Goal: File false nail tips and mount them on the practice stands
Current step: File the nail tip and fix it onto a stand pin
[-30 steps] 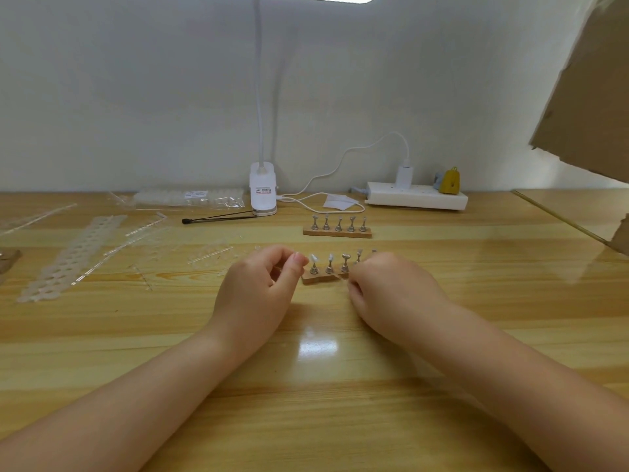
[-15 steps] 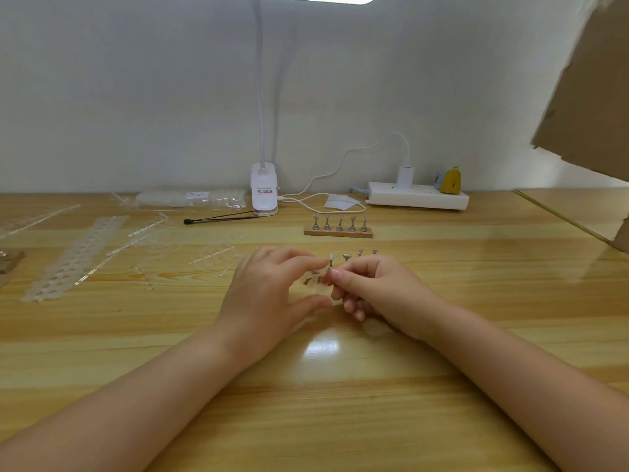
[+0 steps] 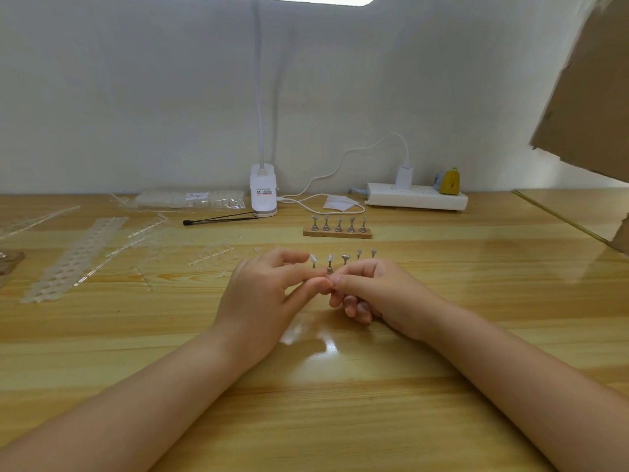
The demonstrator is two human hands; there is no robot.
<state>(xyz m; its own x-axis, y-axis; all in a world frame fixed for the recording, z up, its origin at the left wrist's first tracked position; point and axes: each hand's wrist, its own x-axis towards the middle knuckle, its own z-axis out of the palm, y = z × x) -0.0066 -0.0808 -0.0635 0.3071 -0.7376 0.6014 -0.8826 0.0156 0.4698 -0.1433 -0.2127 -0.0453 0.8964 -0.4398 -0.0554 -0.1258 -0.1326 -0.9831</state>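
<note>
My left hand (image 3: 262, 294) and my right hand (image 3: 377, 294) meet fingertip to fingertip at the middle of the wooden table (image 3: 306, 403). Between the pinched fingertips sits a small clear nail tip (image 3: 331, 285), mostly hidden. Just behind the fingers stands the near practice stand (image 3: 345, 257); its wooden base is covered by my hands. Its two left pegs carry whitish tips and the middle peg looks bare. Farther back the far practice stand (image 3: 337, 231) shows several metal pegs on a wooden base.
A white clip lamp (image 3: 263, 195) and a power strip (image 3: 417, 199) with a cable line the back wall. A bag of nail tips (image 3: 190, 201), a black stick (image 3: 218, 219) and perforated plastic strips (image 3: 78, 257) lie left. Cardboard (image 3: 592, 80) hangs at upper right.
Both hands have left the near stand's ends, moved toward me and come together, fingertips now pinching in front of the stand.
</note>
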